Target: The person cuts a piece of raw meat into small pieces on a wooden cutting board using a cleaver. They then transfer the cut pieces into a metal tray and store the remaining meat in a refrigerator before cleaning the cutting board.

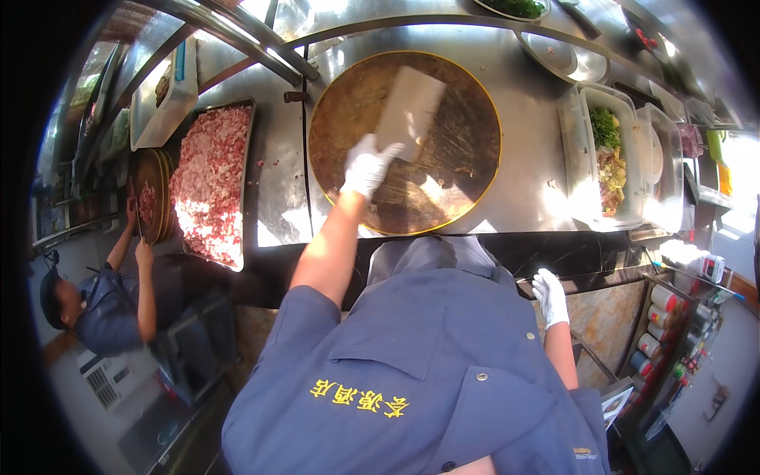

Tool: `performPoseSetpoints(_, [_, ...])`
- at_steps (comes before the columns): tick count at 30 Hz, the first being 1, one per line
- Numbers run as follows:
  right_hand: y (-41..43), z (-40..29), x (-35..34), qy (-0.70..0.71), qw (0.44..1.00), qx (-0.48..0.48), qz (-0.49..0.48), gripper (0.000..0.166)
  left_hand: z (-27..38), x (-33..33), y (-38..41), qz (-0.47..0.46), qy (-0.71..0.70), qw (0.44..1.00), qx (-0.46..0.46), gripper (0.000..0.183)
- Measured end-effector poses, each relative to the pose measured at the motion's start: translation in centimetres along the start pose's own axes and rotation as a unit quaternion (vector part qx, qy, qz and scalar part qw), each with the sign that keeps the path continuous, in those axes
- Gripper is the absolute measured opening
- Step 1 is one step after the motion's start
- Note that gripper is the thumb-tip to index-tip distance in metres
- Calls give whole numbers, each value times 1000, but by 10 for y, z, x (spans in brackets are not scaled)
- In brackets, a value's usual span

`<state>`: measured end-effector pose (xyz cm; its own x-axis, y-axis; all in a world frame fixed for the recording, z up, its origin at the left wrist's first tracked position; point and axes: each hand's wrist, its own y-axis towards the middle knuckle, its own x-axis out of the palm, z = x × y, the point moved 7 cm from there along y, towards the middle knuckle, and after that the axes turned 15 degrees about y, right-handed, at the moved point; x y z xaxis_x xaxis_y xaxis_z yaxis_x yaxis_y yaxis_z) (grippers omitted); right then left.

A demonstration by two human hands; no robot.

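My left hand (pixel 365 169), in a white glove, is over a round wooden chopping board (pixel 350 113) with a yellow rim. It grips the near end of a flat, pale rectangular object (pixel 409 110). Motion blurs this object, so I cannot tell whether it is a cleaver blade or a folded cloth. Small scraps and dark stains mark the board's surface. My right hand (pixel 552 297), also gloved, hangs beside my body below the counter's front edge, its fingers loosely apart and nothing visible in them.
Diced raw meat heaps a metal tray (pixel 244 237) on the left. Beyond it, a co-worker (pixel 113 314) holds a blade at another round board (pixel 160 178). Plastic tubs (pixel 573 154) with chopped food stand right; metal rails (pixel 279 47) cross the far side.
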<state>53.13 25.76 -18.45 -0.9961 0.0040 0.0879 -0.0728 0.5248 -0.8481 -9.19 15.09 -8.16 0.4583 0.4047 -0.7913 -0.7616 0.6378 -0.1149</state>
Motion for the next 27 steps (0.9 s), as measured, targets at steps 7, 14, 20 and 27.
performPoseSetpoints(7, [-8, 29, -7, -1, 1000, 25, 15, 36, -119, -67, 19, 81, 139, 983, -86, 60])
performPoseSetpoints(14, [-8, 31, -5, -11, 999, 24, 29, 40, 29, 31, 16, -70, 91, 993, 20, 56])
performPoseSetpoints(20, [-11, -20, 11, 72, 994, -61, -58, 28, 145, 107, -15, -169, -49, 983, 49, 47])
performPoseSetpoints(27, [124, -122, -42, 338, 856, -120, -372, 29, 357, 139, -45, -154, -106, 939, 289, 29])
